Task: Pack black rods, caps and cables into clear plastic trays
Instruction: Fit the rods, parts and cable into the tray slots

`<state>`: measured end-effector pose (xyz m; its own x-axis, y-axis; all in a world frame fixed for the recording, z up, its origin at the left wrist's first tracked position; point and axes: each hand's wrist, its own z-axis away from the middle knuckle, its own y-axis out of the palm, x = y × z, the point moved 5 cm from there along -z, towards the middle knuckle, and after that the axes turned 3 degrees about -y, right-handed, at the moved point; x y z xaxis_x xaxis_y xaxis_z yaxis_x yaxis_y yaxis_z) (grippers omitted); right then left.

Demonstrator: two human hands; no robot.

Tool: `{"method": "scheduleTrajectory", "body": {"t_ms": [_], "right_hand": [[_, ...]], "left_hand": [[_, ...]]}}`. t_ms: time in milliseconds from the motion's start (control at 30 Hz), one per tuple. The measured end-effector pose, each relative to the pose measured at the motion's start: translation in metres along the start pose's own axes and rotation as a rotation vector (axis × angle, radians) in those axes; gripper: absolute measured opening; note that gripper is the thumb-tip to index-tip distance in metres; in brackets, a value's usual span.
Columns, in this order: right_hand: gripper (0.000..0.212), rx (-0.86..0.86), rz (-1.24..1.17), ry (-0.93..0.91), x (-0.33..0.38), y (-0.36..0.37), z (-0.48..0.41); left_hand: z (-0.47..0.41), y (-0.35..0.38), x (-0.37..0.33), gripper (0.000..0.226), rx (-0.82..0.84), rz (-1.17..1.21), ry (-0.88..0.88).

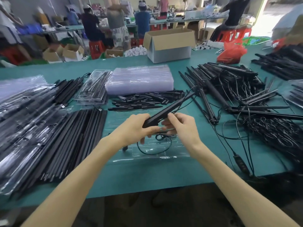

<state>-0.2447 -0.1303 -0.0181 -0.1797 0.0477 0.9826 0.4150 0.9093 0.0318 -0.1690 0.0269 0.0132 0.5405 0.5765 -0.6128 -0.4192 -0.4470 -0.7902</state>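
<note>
My left hand grips the near end of a black rod that slants up and away to the right. My right hand pinches the same rod from the right side, a little above the left hand. Both hands hover over a clear plastic tray lying on the green table, with a thin black cable looped on it. Short black caps lie in a pile behind the tray. Loose rods with cables are heaped at the right.
A stack of empty clear trays stands at the middle back. Filled trays and rows of black rods cover the left. A tangle of cables lies at the right. A cardboard box and a red bag stand behind.
</note>
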Motion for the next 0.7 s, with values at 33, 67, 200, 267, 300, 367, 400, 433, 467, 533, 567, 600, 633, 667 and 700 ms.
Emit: {"method": "scheduleTrajectory", "body": {"t_ms": [33, 67, 200, 267, 300, 367, 400, 433, 467, 533, 567, 600, 633, 667, 700], "right_hand": [[0.024, -0.028, -0.014, 0.012, -0.001, -0.003, 0.0], [0.023, -0.052, -0.032, 0.015, -0.001, -0.005, 0.001], [0.022, -0.192, -0.182, 0.016, 0.001, -0.025, 0.0], [0.019, -0.274, -0.293, 0.011, 0.003, -0.042, -0.004], [0.017, -0.303, -0.328, 0.002, 0.006, -0.052, -0.005], [0.015, -0.373, -0.359, -0.006, 0.008, -0.075, -0.008], [0.016, -0.426, -0.365, 0.007, 0.008, -0.088, -0.008], [0.017, -0.487, -0.376, 0.033, 0.007, -0.101, -0.008], [0.018, -0.546, -0.394, 0.061, 0.006, -0.112, -0.007], [0.02, -0.632, -0.421, 0.097, 0.004, -0.13, -0.006], [0.019, -0.652, -0.421, 0.108, 0.004, -0.134, -0.006], [0.019, -0.658, -0.406, 0.116, 0.003, -0.137, -0.005], [0.017, -0.651, -0.375, 0.118, 0.002, -0.138, -0.005], [0.016, -0.629, -0.319, 0.125, 0.002, -0.137, -0.004], [0.015, -0.587, -0.234, 0.135, 0.002, -0.134, -0.005]], "left_hand": [[0.001, -0.003, 0.002, 0.023, -0.01, -0.009, -0.002], [0.003, -0.006, 0.004, 0.023, -0.016, -0.008, -0.009], [0.004, -0.016, 0.017, 0.028, -0.043, 0.075, -0.066], [0.004, -0.021, 0.027, 0.03, -0.064, 0.082, -0.095], [0.003, -0.024, 0.032, 0.028, -0.063, 0.089, -0.108], [0.003, -0.028, 0.044, 0.022, -0.031, 0.173, -0.139], [0.003, -0.03, 0.051, 0.018, -0.01, 0.242, -0.162], [0.005, -0.033, 0.057, 0.015, 0.008, 0.301, -0.184], [0.006, -0.035, 0.062, 0.014, 0.023, 0.338, -0.199], [0.009, -0.04, 0.069, 0.017, 0.046, 0.352, -0.202], [0.011, -0.042, 0.07, 0.019, 0.048, 0.358, -0.203], [0.011, -0.043, 0.072, 0.02, 0.037, 0.379, -0.21], [0.012, -0.045, 0.072, 0.022, 0.017, 0.418, -0.221], [0.013, -0.046, 0.072, 0.024, -0.007, 0.476, -0.237], [0.013, -0.047, 0.07, 0.025, -0.027, 0.548, -0.255]]}}
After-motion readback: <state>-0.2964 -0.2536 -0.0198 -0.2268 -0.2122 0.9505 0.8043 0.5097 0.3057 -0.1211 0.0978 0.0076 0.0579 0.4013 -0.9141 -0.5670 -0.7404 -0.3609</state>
